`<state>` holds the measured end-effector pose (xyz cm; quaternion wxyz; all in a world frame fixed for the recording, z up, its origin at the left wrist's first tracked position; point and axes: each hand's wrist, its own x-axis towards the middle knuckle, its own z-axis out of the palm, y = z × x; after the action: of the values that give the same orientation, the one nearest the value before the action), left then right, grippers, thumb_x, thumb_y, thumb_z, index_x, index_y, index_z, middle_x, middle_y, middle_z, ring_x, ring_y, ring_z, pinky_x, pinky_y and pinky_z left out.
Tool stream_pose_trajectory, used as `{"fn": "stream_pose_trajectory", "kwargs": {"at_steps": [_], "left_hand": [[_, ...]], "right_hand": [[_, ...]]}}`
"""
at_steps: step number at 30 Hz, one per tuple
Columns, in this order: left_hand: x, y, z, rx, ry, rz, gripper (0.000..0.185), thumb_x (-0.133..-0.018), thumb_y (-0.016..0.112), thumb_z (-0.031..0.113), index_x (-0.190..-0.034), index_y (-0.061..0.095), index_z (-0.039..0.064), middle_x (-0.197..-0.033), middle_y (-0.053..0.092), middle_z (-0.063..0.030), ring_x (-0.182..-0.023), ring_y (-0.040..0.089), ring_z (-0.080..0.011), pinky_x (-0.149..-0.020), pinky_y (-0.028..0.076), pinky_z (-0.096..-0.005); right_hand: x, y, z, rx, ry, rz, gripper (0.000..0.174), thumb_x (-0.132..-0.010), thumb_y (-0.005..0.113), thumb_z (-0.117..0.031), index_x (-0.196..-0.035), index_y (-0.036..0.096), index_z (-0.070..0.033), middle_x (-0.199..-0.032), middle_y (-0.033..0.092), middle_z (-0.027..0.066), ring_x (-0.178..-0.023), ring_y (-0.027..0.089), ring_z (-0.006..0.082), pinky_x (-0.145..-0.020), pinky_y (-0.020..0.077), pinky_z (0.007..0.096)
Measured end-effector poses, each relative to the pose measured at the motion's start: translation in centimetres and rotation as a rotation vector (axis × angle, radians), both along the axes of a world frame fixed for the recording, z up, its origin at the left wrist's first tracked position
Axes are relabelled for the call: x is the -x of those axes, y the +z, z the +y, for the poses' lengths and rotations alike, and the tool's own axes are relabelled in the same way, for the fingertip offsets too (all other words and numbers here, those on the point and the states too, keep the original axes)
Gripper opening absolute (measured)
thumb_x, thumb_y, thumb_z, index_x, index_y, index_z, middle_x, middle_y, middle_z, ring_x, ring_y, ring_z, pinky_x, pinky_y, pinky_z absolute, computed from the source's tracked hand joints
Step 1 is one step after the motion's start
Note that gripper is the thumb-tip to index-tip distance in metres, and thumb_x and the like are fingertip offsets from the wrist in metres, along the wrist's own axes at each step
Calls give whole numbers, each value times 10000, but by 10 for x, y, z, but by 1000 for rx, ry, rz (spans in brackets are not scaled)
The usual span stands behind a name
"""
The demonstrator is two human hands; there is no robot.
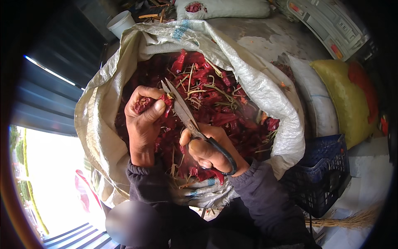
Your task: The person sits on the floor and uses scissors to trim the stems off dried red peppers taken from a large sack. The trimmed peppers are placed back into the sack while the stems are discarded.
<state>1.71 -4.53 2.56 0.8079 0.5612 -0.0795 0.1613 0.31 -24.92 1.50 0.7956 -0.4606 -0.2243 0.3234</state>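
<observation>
My left hand pinches a dried red chili pepper between thumb and forefinger; a wrinkled red piece also shows inside the curled fingers. In my right hand is a pair of scissors with black handles and worn metal blades. The blades are slightly parted, with their tips beside the pepper's stem end. Both hands are over a large white woven sack, its mouth rolled wide. Inside lie many dried red chili peppers mixed with loose pale stems.
A dark blue plastic crate stands at the right, with a straw broom below it. Full sacks, one white and one yellow, lie beyond. A white bucket and another stuffed sack are at the back.
</observation>
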Motion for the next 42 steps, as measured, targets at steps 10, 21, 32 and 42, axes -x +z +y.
{"fn": "stream_pose_trajectory", "kwargs": {"at_steps": [10, 21, 32, 42], "left_hand": [[1, -26, 39, 86, -66, 19, 254, -854, 793, 149, -1011, 628, 35, -814, 594, -56, -716, 500, -127, -675, 443, -298], [-5, -15, 72, 9, 427, 165, 162, -844, 723, 24, -992, 658, 24, -735, 584, -10, -617, 549, -112, -551, 442, -236], [-30, -25, 66, -1294, 605, 409, 291, -834, 701, 64, -1118, 748, 103, -1024, 719, -205, -987, 706, -356, -834, 536, -420], [-44, -40, 69, -1254, 556, 158, 333, -803, 740, 49, -1133, 699, 44, -1064, 715, -182, -956, 698, -325, -867, 532, -401]], "right_hand": [[-77, 51, -61, -923, -153, -17, 655, -954, 508, -718, -1200, 585, -116, -686, 531, -4, -498, 424, 71, -472, 354, 242], [-40, 4, -31, -516, -386, 300, 955, -876, 522, -799, -1423, 456, -19, -1385, 571, 257, -1307, 550, 372, -1117, 427, 511], [-52, -5, -17, 45, -705, -241, 623, -1012, 608, -516, -1324, 514, 14, -1026, 688, 108, -914, 680, 184, -823, 546, 333], [-37, -31, -27, 142, -670, -523, 475, -985, 714, -326, -1285, 550, 4, -879, 616, -14, -746, 549, 62, -655, 455, 240]]}}
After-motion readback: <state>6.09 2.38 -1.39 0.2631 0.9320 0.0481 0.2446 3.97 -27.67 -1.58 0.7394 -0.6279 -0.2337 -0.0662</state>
